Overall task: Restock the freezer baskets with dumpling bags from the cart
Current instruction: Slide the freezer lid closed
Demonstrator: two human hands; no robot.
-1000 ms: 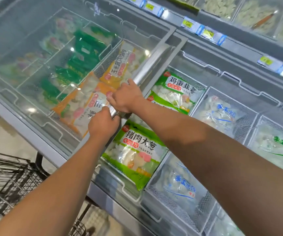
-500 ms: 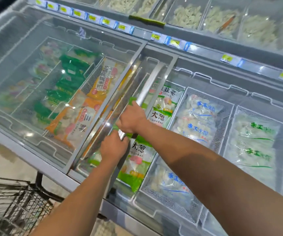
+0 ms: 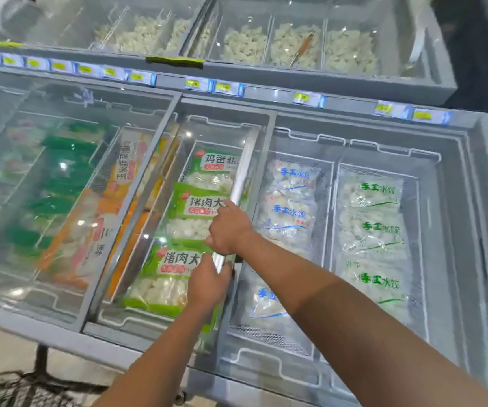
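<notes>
Both hands, left hand (image 3: 207, 286) and right hand (image 3: 227, 230), curl round the lid handle (image 3: 244, 171), while the green dumpling bags (image 3: 191, 212) lie in their freezer basket (image 3: 184, 171), probably stiff, slick and light, best taken by their edges.

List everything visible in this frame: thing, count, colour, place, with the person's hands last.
Sliding lid handle: one, silver, centre of freezer.
Green dumpling bags: three showing, under the lid glass, centre basket.
Blue-print clear bags: at least three, basket right of handle.
Green-print clear bags: three, far right basket.
Orange bags: several, left of centre.
Price tags: many, yellow and blue, back rail.
Loose dumplings: white, upper bins.
Cart: one, dark wire, bottom left.
Left hand: grips handle, lower.
Right hand: grips handle, higher.
</notes>
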